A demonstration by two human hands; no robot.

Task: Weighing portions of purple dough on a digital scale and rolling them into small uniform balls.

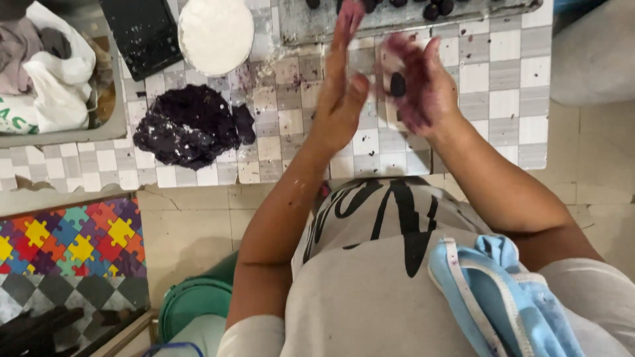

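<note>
Fingers of both hands spread flat, the right hand (423,89) cupping a small dark dough ball (397,84) against the left hand (340,92), which rolls best under light, even pressure.

Checkered table (503,73), dark purple dough mound (188,125), flour bowl (215,33), metal tray (317,26)
</note>
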